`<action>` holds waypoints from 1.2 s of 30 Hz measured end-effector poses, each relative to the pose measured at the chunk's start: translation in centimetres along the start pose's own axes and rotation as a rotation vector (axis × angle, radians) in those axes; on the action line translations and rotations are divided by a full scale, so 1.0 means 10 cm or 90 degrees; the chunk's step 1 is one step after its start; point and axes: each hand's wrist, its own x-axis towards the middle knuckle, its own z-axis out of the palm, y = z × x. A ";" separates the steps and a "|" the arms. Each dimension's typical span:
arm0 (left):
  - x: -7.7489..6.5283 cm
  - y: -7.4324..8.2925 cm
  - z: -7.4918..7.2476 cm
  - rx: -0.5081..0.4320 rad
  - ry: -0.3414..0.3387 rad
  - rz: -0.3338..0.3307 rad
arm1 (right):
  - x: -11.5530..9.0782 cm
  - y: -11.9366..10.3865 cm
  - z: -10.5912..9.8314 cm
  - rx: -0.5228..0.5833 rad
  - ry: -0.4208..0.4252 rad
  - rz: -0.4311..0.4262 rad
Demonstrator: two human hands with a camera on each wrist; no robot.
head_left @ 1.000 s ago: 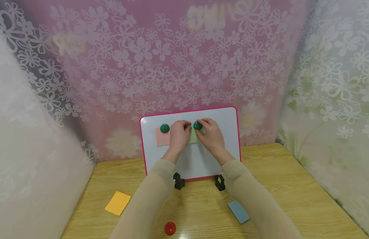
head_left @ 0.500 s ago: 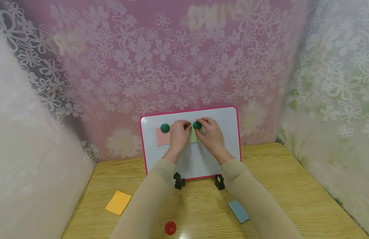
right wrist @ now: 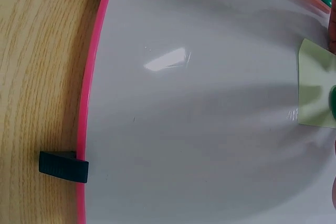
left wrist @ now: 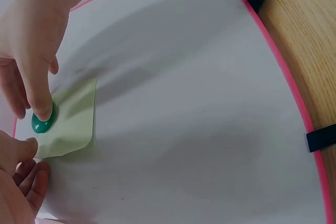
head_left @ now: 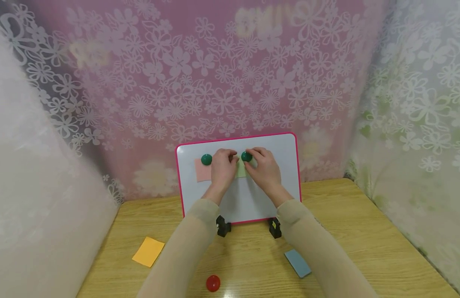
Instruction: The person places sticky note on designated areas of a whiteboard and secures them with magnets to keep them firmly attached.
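While 2 bare hands meet over it, a pale green note (head_left: 240, 169) lies against the upper middle of a whiteboard (head_left: 248, 203), a plain square sheet whose lower edge bows a little in the left wrist view. A green magnet (head_left: 246, 156), round, domed and glossy, sits on the note's upper part.

The whiteboard has a thin pink rim and leans back, upright, on 2 black supports (head_left: 223, 226). It also bears a pink note (head_left: 202, 174) to the left, partly hidden behind the left hand (head_left: 223, 169), with a second green magnet (head_left: 206, 159) at its top; in the right wrist view an edge of that pink sheet curls off the surface. On the wooden table (head_left: 345, 227) lie an orange note (head_left: 148, 251) at the left, a red magnet (head_left: 213, 283) near the front and a blue pad (head_left: 298, 263) at the right.

Both arms, in beige sleeves (head_left: 192, 242), reach forward and inward. The right hand (head_left: 265, 167) pinches the green magnet between thumb and forefinger, its wrist bent toward the middle. The left hand holds the pale green note's left edge with its thumb and curled fingers; how firmly, I cannot tell.
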 end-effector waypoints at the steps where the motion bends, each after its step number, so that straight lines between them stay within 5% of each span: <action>1: 0.00 0.00 0.00 -0.002 0.002 0.001 | 0.00 0.00 0.00 -0.001 0.000 0.000; 21: -0.20 -0.07 0.01 -0.048 0.019 0.074 | -0.19 0.12 -0.12 0.015 -0.009 0.007; 36: -0.35 -0.13 0.06 -0.052 0.021 0.137 | -0.46 0.18 -0.24 0.117 -0.024 0.028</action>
